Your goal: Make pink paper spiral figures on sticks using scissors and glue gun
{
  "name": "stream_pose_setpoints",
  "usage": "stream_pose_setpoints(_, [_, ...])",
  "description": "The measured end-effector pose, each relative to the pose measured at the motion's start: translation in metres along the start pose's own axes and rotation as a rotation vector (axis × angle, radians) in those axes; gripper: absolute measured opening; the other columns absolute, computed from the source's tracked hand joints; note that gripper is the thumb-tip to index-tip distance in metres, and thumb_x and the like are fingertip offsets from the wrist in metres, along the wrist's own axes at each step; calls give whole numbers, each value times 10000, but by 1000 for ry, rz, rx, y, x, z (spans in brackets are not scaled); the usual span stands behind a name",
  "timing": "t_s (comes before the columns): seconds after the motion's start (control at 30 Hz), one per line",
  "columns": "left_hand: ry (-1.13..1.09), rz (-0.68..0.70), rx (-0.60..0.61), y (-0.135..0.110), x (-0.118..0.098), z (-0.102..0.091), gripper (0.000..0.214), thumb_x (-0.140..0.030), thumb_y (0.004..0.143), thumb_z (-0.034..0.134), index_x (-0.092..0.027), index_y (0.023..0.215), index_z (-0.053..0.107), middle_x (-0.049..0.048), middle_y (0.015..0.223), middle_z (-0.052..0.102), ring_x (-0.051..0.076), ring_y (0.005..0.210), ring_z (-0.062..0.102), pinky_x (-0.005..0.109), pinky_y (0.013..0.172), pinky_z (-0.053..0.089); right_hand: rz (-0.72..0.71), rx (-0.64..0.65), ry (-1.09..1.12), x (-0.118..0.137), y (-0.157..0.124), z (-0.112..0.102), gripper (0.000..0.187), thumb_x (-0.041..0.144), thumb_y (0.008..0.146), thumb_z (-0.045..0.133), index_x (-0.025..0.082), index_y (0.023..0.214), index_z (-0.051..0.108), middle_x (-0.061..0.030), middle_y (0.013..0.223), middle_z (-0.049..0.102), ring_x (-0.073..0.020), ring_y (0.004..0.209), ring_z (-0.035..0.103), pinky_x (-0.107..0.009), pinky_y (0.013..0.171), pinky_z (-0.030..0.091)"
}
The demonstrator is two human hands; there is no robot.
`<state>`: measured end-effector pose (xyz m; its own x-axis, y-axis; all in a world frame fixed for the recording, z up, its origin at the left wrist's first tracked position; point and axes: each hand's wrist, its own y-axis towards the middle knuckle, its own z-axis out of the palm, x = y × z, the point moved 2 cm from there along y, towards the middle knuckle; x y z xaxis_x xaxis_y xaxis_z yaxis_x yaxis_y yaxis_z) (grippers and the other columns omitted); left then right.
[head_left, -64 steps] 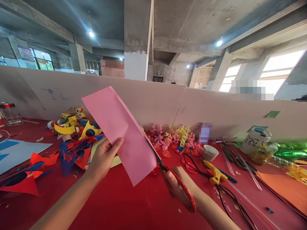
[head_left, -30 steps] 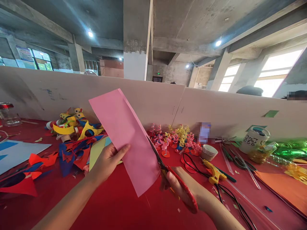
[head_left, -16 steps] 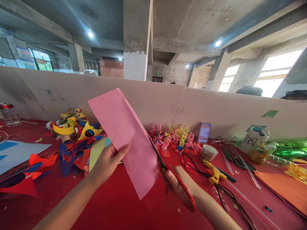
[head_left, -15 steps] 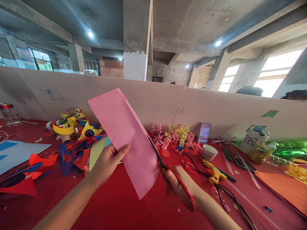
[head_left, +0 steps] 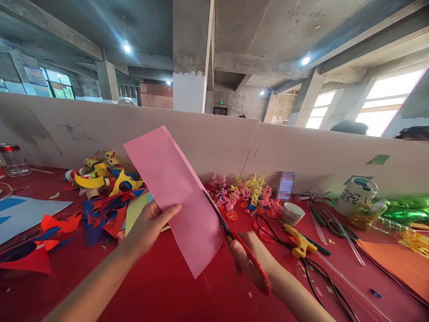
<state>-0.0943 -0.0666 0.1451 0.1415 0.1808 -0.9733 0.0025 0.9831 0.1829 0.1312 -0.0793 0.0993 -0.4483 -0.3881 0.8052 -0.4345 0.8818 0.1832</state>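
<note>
A sheet of pink paper [head_left: 167, 179] is held tilted above the red table by my left hand [head_left: 157, 221], its thumb on the front face and the other fingers hidden behind. My right hand [head_left: 246, 257] is wrapped round the handles of red-handled scissors [head_left: 254, 264]. Their dark blades lie along the paper's right edge, pointing up and left. I cannot make out how far the blades are apart. Beyond the paper stand several small pink and yellow curled-paper figures [head_left: 254, 192] on round bases.
Red and blue paper scraps [head_left: 97, 219] and yellow toy figures [head_left: 100, 165] lie left. At right are a paper cup [head_left: 292, 213], a yellow glue gun [head_left: 300, 241] with black cord, orange paper [head_left: 395, 259], a white bottle [head_left: 355, 197] and green plastic bottles [head_left: 405, 210]. A white partition [head_left: 214, 138] stands behind.
The pink paper's top edge has dipped slightly, and the scissors have shifted a little up and left along its edge. Both hands keep their holds.
</note>
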Motion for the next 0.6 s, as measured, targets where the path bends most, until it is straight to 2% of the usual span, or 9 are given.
stream_pose_setpoints(0.1, [-130,-36,-96,2,-3,-5,252,-341,599,739,-211,807,683,19,794,720,244,762,667,262,567,535,-24,25,-27,0,1,0,672,835,704,151,209,523,318,32,387,381,-84,361,393,-211,383,236])
stream_pose_setpoints(0.23, [-159,14,-171,6,-6,-10,362,-372,582,751,-194,892,690,48,922,726,261,882,654,258,644,541,-110,68,-37,-1,1,2,702,802,744,148,186,536,413,1,448,458,-110,422,478,-212,408,270])
stream_pose_setpoints(0.4, [33,61,-149,8,1,-10,394,-383,656,726,-214,1004,648,46,1041,698,248,982,622,265,726,530,-187,110,-48,11,-5,0,725,751,797,127,161,610,505,-18,561,498,-124,524,483,-219,472,319])
stream_pose_setpoints(0.6, [87,54,-91,4,8,-8,400,-420,683,696,-222,1021,617,54,1037,696,272,990,624,305,744,536,-179,143,-12,23,-9,-2,749,717,824,71,160,635,534,-23,618,519,-120,548,473,-231,544,373])
